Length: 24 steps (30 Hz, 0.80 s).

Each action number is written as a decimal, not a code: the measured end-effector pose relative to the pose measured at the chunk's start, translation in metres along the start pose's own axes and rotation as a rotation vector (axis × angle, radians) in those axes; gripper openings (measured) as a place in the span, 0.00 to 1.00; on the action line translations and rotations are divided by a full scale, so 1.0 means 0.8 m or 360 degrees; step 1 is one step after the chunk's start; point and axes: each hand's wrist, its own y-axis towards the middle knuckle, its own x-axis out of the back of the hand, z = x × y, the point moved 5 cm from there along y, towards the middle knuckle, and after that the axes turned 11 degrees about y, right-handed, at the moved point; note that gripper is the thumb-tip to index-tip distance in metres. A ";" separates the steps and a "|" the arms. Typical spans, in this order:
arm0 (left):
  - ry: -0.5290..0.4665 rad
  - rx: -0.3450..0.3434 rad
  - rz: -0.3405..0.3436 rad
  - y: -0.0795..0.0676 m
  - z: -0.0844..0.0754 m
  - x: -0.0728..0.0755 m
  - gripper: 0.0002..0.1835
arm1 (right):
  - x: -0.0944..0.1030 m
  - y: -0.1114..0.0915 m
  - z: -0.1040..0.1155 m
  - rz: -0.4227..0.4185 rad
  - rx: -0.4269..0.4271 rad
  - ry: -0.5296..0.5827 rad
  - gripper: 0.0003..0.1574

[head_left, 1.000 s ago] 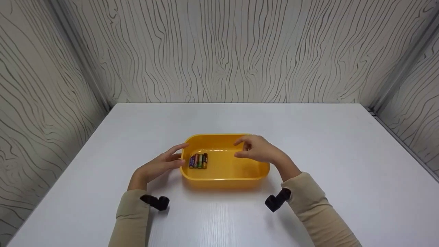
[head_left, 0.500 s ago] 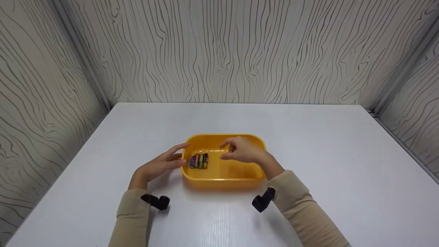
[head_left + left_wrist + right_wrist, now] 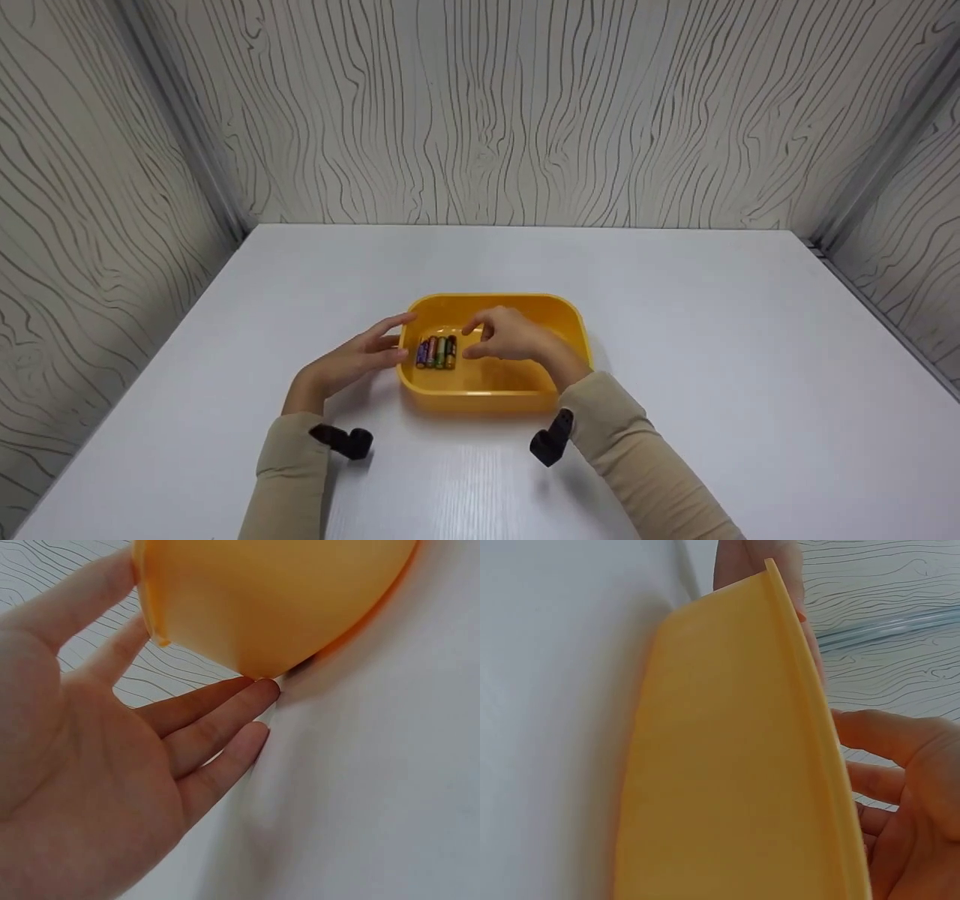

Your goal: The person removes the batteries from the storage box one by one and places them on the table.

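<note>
A yellow plastic box [image 3: 480, 403] sits on the table. Several batteries [image 3: 441, 352] lie side by side at its left end, with purple, red, green and black-gold wrappers. My left hand [image 3: 349, 364] rests against the box's left end, thumb and index fingertip over the rim; in the left wrist view its other fingers [image 3: 210, 731] reach along the outside near the bottom. My right hand [image 3: 506, 335] hovers inside the box, just right of the batteries, its thumb and index finger apart and nothing between them. In the right wrist view the box wall partly hides that hand [image 3: 922, 780].
The white table [image 3: 675, 315] extends around the box on all sides. A wood-grain-patterned wall [image 3: 480, 112] rises behind it, with similar panels left and right. A small black camera sits on each wrist, the right one [image 3: 551, 439] low in front of the box.
My right hand has moved left across the inside of the box and slightly down, toward the batteries. The left hand, the box and the batteries have stayed nearly in place.
</note>
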 end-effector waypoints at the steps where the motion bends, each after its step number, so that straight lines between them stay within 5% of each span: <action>1: 0.0005 -0.0001 -0.0002 0.000 0.000 0.000 0.34 | -0.002 0.002 -0.001 -0.0007 -0.0015 0.0044 0.25; 12: -0.0010 -0.0041 0.0019 0.000 -0.001 -0.002 0.33 | -0.018 0.026 -0.025 -0.0284 -0.0270 0.0513 0.26; 24: 0.0025 -0.0032 0.0003 -0.001 0.002 0.001 0.33 | -0.034 0.038 -0.031 -0.0300 -0.0398 0.0587 0.36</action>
